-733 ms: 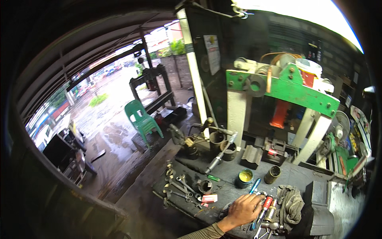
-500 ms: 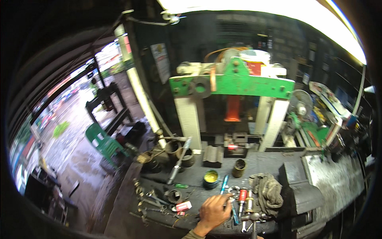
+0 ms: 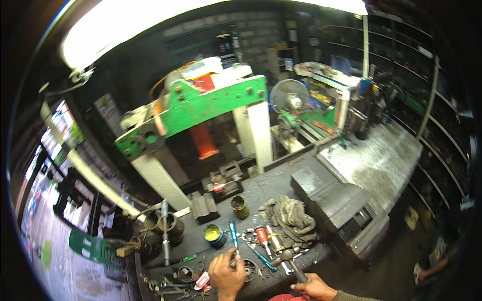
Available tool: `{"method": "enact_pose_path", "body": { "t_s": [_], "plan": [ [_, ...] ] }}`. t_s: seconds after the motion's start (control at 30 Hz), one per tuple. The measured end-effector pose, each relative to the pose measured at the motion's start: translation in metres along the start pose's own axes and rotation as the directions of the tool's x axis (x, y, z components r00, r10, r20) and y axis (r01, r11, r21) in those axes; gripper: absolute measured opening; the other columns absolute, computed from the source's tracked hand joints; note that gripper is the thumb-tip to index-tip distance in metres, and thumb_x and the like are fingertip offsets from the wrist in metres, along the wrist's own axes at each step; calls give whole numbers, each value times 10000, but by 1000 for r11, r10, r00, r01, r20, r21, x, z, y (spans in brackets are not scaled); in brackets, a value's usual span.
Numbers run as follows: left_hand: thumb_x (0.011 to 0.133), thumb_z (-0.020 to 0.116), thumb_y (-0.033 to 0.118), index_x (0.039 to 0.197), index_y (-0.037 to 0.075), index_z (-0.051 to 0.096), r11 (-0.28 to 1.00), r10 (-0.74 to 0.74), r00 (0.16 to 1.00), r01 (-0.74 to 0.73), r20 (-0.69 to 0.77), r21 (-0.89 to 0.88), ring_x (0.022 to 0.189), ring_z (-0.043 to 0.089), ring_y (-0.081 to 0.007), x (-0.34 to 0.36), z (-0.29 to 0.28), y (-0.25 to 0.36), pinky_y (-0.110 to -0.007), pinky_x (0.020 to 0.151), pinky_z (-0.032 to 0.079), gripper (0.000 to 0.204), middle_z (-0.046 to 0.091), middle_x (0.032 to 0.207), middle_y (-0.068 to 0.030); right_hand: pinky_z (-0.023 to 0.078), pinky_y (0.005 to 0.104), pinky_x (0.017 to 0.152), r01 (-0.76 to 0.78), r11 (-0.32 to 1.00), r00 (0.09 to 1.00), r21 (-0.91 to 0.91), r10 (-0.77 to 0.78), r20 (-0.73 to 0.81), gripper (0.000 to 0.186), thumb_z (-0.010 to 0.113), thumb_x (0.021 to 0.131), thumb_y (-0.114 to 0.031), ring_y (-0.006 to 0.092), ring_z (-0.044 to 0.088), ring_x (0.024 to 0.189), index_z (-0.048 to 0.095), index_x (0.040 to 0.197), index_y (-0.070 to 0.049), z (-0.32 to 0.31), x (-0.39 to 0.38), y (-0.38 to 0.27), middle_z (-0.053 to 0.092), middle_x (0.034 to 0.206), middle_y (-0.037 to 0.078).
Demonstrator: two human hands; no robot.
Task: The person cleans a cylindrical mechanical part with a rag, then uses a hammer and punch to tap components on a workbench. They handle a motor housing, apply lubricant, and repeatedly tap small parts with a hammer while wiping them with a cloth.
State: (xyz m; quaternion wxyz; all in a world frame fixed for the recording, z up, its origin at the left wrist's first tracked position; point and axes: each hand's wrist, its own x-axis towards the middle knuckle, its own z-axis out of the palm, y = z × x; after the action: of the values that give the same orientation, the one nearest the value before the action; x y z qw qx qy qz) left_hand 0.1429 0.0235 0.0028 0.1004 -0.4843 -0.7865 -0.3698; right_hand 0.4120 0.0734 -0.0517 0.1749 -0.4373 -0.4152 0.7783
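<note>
My right hand (image 3: 317, 287), at the lower edge, is closed around the handle of a hammer (image 3: 300, 274); the hammer's head points away over the bench. To its left my left hand (image 3: 227, 275) has its fingers curled at the side of a round metal part with holes (image 3: 248, 270). What lies between those fingers is hidden. A blue-handled tool (image 3: 233, 232) reaches toward the left fingertips. Beside it lie a metal ring (image 3: 249, 235), a red-handled screwdriver (image 3: 262, 235), another tool with a yellowish handle (image 3: 274, 240) and a blue tool (image 3: 264, 259).
A crumpled grey rag (image 3: 288, 218) lies past the tools. A tin of yellow grease (image 3: 213, 233) and a brown can (image 3: 240, 206) stand farther back. Wrenches (image 3: 173, 291) and a red-white box (image 3: 203, 281) sit at left. Behind rises a green-and-white press (image 3: 216, 113).
The view has swung right and tilted, so the bench appears farther left. My right hand, barely visible before, now shows with the hammer. My left hand stays by the blue-handled tool.
</note>
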Motion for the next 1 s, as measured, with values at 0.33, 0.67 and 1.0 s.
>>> {"method": "enact_pose_path", "body": {
  "t_s": [0.33, 0.67, 1.0],
  "plan": [
    [900, 710, 157, 1092, 109, 768, 999, 27, 999, -26, -31, 43, 785, 670, -305, 1, -5, 16, -419, 725, 530, 206, 729, 920, -112, 333, 276, 381, -220, 949, 975, -226, 223, -15, 234, 763, 962, -220, 74, 426, 429, 579, 949, -77, -21, 9, 23, 511, 618, -23],
    [915, 707, 168, 1095, 92, 771, 996, 20, 1000, -22, 23, 81, 839, 694, -318, 3, -9, 24, -409, 743, 547, 205, 742, 972, -128, 320, 265, 372, -200, 959, 979, -201, 201, -15, 212, 740, 980, -227, 75, 424, 410, 580, 1022, -95, -26, 7, 24, 491, 604, -30],
    [926, 714, 202, 1117, 95, 781, 997, -28, 998, 24, 48, 70, 876, 716, -319, 3, -12, 29, -401, 765, 567, 229, 755, 1011, -135, 377, 320, 386, -174, 951, 984, -255, 177, -10, 260, 736, 969, -291, 122, 478, 398, 657, 1074, -66, -28, 5, 24, 472, 545, -18]
  ]
}}
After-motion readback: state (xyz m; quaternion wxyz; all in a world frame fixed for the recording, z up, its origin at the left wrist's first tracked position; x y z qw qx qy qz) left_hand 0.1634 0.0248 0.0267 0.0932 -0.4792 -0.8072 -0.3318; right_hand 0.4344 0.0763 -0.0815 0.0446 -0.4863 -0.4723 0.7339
